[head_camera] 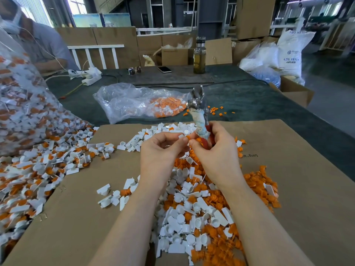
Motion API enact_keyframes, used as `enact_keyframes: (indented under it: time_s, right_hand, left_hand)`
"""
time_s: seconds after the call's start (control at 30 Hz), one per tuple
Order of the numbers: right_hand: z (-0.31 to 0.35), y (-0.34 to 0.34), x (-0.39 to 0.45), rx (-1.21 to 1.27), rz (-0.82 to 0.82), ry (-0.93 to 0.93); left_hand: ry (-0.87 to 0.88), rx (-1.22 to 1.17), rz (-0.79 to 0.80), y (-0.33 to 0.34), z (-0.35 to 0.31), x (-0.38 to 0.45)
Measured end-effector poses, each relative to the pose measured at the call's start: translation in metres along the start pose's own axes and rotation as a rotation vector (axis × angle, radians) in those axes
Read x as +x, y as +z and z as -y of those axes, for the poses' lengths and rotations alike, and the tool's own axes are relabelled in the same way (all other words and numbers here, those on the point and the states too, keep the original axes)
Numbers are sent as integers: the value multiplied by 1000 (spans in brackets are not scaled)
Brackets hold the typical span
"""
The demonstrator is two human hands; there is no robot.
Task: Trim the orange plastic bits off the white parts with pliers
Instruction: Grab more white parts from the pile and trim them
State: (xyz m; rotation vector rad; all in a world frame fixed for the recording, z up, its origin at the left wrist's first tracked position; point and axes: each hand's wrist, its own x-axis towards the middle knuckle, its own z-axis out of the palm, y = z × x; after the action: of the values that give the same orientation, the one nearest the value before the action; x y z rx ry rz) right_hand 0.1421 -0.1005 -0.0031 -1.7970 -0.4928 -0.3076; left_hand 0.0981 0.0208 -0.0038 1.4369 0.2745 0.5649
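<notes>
Two hands are meeting above a cardboard sheet (288,189) heaped with white parts (184,217) and loose orange bits (257,181). The left hand (161,150) is pinching a small white-and-orange piece (184,136) between thumb and fingertips, fingers curled in close. The right hand (217,150) is gripping the pliers (199,114) by their red, cloth-wrapped handles, metal head pointing up and away; whether the jaws are parted I cannot tell. Its fingertips are touching an orange bit right beside the pinched piece. Beyond, a clear bag (138,100) of untrimmed parts is lying on the dark table (259,104), and a larger bag (28,112) is spilling at the left.
</notes>
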Motion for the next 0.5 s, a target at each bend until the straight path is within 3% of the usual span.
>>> enact_keyframes:
  time_s: [0.3, 0.5]
  right_hand:
    - [3, -2, 1, 70, 44, 18]
    - [-1, -16, 4, 125, 191, 116]
  left_hand:
    - [11, -1, 1, -1, 1, 0]
    - [11, -89, -54, -4, 0, 2]
